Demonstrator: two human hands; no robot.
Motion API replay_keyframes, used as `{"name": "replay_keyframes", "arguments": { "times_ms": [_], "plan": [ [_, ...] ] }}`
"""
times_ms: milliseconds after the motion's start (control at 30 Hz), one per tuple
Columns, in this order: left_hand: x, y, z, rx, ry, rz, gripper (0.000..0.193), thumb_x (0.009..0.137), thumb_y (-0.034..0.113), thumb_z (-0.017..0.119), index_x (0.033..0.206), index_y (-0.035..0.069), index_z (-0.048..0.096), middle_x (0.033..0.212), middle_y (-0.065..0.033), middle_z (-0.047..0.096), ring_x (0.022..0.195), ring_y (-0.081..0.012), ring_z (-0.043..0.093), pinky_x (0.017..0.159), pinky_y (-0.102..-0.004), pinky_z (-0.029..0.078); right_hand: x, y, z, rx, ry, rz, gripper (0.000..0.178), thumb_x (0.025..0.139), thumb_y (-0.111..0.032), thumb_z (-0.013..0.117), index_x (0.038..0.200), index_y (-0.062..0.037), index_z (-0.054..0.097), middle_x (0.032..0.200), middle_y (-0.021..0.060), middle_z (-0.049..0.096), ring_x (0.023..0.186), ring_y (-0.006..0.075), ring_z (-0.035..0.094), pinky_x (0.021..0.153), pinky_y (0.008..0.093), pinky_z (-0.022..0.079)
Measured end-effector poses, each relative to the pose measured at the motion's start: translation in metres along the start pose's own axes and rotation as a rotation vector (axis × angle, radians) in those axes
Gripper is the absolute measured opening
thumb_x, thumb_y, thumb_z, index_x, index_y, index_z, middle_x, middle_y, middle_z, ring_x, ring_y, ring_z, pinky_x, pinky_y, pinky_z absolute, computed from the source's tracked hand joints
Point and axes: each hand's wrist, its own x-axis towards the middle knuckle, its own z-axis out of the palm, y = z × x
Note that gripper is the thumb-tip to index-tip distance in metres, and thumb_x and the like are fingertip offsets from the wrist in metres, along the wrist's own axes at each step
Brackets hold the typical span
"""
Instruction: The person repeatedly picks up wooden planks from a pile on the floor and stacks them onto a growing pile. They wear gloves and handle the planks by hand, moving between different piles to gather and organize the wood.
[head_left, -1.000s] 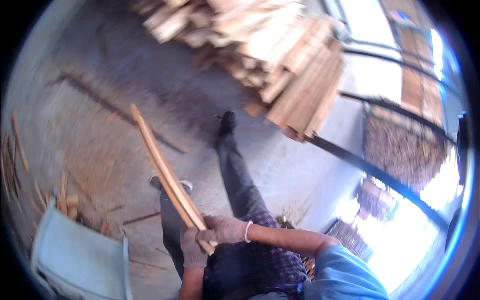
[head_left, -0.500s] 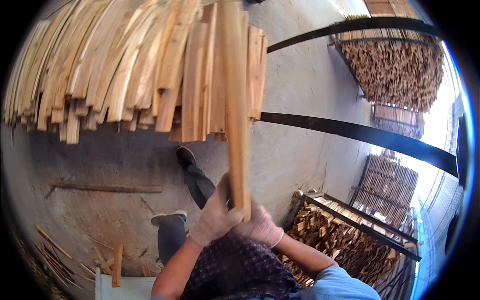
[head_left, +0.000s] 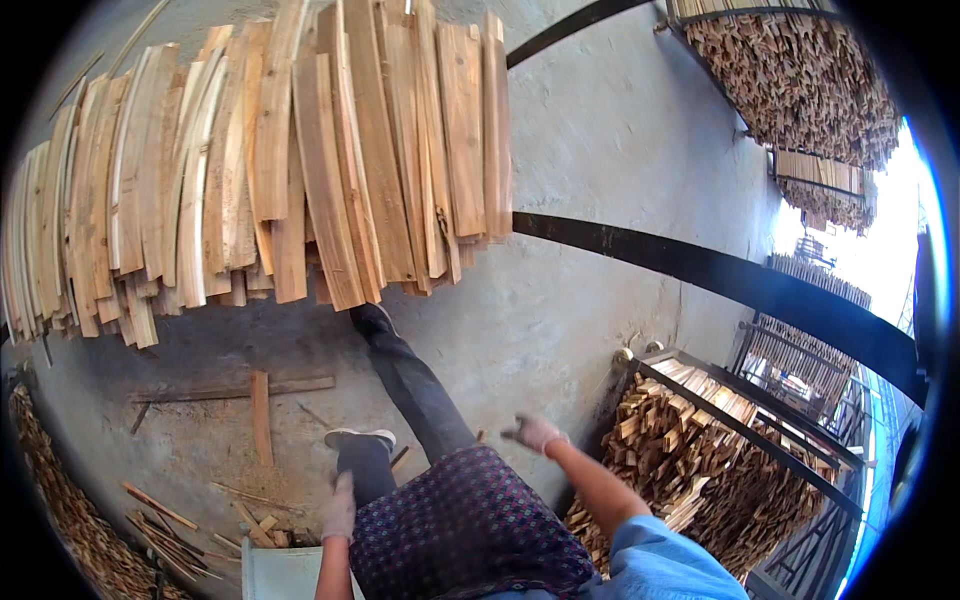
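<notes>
My left hand point(head_left: 338, 507), in a pale work glove, hangs beside my left thigh with its fingers loosely extended and nothing visible in it. Out to the right of my patterned apron point(head_left: 470, 535), my gloved right hand point(head_left: 535, 433) is open and empty, fingers apart. Ahead of me lies a wide stack of wooden boards point(head_left: 225, 190), side by side with uneven near ends. One board point(head_left: 335, 200) near the middle rests on top at a slant, its end jutting toward me. Neither hand touches the stack.
Dark metal bars point(head_left: 700, 265) run right from the stack. A rack of stacked wood point(head_left: 670, 440) stands close on my right, another stack point(head_left: 790, 85) at far right. On the floor are a short board point(head_left: 262, 418), a long bar point(head_left: 200, 390), loose sticks point(head_left: 165, 535) and a white box point(head_left: 290, 570).
Both hands have let go of the long board and dropped apart to my sides. More boards' near ends show in view. A short board now appears across the floor bar.
</notes>
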Motion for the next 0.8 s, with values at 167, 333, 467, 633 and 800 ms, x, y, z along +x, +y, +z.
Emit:
{"name": "replay_keyframes", "arguments": {
  "times_ms": [167,333,467,633,800],
  "plan": [
    [0.0,-0.22,-0.016,0.05,0.239,-0.015,0.064,0.096,0.044,0.061,0.135,-0.006,0.06,0.13,-0.0276,0.067,0.125,-0.039,0.061,0.106,-0.0426,0.046,-0.026,0.025,0.071,0.03,-0.069,-0.172,0.066,0.092,-0.047,0.065,0.14,-0.0027,0.06,0.13,0.0267,0.067,0.125,0.0409,0.063,0.104,0.0461,0.05],
    [-0.088,-0.216,-0.002,0.041,0.175,-0.078,0.065,0.096,0.047,0.061,0.137,-0.003,0.057,0.123,-0.0305,0.067,0.116,-0.0453,0.064,0.1,-0.0471,0.049,-0.074,-0.033,0.017,-0.071,0.174,-0.238,0.056,0.096,-0.042,0.062,0.136,-0.0026,0.063,0.13,0.0248,0.069,0.12,0.0375,0.067,0.102,0.045,0.052],
    [-0.141,-0.229,-0.011,-0.169,0.239,-0.201,0.069,0.096,0.052,0.057,0.136,-0.004,0.057,0.123,-0.031,0.067,0.116,-0.0447,0.065,0.099,-0.048,0.05,-0.088,-0.069,-0.005,-0.062,0.208,-0.247,0.059,0.094,-0.039,0.066,0.138,0.0005,0.061,0.13,0.0244,0.069,0.118,0.0354,0.069,0.1,0.0417,0.052],
    [-0.174,-0.316,0.034,-0.439,0.381,-0.236,0.082,0.094,0.059,0.056,0.143,-0.007,0.053,0.136,-0.033,0.061,0.127,-0.0435,0.06,0.109,-0.0472,0.045,-0.105,-0.125,-0.028,-0.47,0.015,-0.597,0.052,0.096,-0.038,0.064,0.133,-0.0022,0.067,0.122,0.0259,0.072,0.119,0.0398,0.067,0.099,0.0418,0.053],
    [-0.197,-0.291,0.098,-0.644,0.473,-0.206,0.064,0.098,0.049,0.055,0.139,-0.001,0.06,0.128,-0.0271,0.068,0.12,-0.0408,0.065,0.106,-0.0471,0.048,-0.098,-0.216,-0.101,-0.988,0.132,-0.676,0.042,0.097,-0.032,0.06,0.124,-0.0028,0.071,0.112,0.0249,0.074,0.112,0.0417,0.069,0.089,0.0456,0.055]
  ]
}}
